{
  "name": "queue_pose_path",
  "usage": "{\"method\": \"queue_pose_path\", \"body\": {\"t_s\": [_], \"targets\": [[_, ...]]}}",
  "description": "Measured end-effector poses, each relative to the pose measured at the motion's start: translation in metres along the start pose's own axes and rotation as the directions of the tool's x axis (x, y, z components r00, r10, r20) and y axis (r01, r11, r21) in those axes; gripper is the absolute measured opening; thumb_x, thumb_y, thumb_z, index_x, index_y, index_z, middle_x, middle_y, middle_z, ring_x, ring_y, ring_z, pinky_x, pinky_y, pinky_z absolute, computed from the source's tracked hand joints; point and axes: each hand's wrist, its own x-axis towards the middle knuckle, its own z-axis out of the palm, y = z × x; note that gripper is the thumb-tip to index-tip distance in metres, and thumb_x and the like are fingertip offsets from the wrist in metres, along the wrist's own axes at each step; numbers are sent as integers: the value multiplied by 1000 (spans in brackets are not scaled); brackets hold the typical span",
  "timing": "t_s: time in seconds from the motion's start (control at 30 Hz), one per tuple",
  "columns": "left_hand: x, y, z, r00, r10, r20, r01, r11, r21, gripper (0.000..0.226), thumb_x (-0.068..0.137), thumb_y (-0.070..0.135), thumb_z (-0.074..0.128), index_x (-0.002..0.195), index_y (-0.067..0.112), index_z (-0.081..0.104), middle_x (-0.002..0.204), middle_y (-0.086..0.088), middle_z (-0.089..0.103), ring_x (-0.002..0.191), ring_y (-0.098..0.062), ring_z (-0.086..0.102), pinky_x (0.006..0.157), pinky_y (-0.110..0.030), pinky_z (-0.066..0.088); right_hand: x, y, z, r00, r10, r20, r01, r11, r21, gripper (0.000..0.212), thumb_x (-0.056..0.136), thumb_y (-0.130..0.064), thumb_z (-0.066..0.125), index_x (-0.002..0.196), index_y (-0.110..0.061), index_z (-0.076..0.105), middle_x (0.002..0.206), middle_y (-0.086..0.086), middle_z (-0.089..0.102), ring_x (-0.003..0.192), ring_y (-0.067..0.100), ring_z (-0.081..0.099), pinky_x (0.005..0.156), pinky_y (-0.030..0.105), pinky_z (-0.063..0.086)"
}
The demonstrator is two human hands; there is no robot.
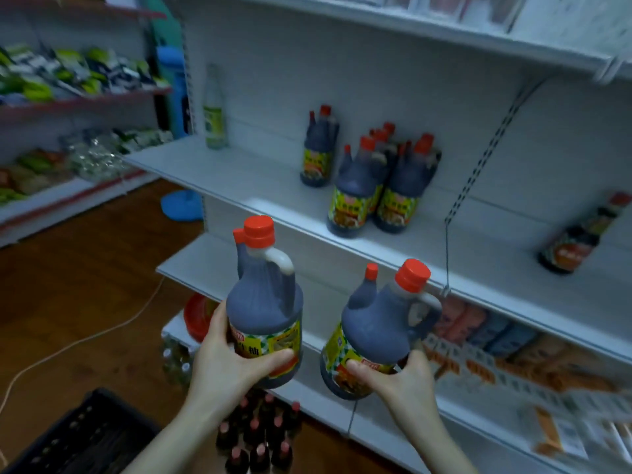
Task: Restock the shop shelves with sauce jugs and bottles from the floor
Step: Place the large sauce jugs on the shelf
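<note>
- I see the left hand (232, 357) wrapped round the label of a dark sauce jug (265, 302), held upright at 7 o'clock.
- The right hand (400, 381) grips a second jug (376, 330) low on its body at 5 o'clock (this one leans right).
- At 1 o'clock a cluster of jugs (359, 193) stands on the white shelf (239, 172).
- Small bottles (260, 439) sit on the floor at 6 o'clock.

Over on the left there's a red-edged rack (85, 101) stuffed with green and white snack bags (68, 71). The brown wood floor (85, 285) has a white cable (51, 355) snaking across it, with a round blue base (183, 205) further back. There's a black slotted crate (85, 436) bottom left and some blurry orange packets (513, 360) low on the right.
</note>
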Motion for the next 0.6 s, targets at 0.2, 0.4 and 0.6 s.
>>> {"method": "queue_pose_path", "body": {"t_s": [0.2, 0.4, 0.6], "targets": [[79, 14, -42, 989, 134, 58, -133, 991, -21, 88, 52, 9, 87, 121, 34, 39, 102, 29, 50, 86, 10, 53, 68, -10, 44, 49, -44, 43, 994, -106, -16, 106, 994, 5, 76, 37, -28, 86, 106, -6, 62, 97, 2, 71, 89, 10, 68, 65, 17, 55], [189, 28, -74, 973, 196, 125, -202, 979, 37, 87, 52, 11, 88, 119, 37, 38, 101, 29, 51, 83, 16, 56, 62, -3, 46, 109, -82, 100, 987, -136, -81, 138, 990, 28, 99, 24, -43, 88, 111, -8, 57, 102, 1, 69, 88, 6, 67, 68, 17, 53], [291, 33, -73, 956, 198, 216, -223, 970, 96, 96, 53, 12, 88, 135, 19, 38, 112, 9, 53, 98, -8, 51, 77, -20, 42, 146, -99, 138, 974, -112, -195, 124, 991, 52, 81, 39, -26, 88, 111, -16, 52, 105, -9, 65, 95, 5, 62, 73, 21, 49]]}}
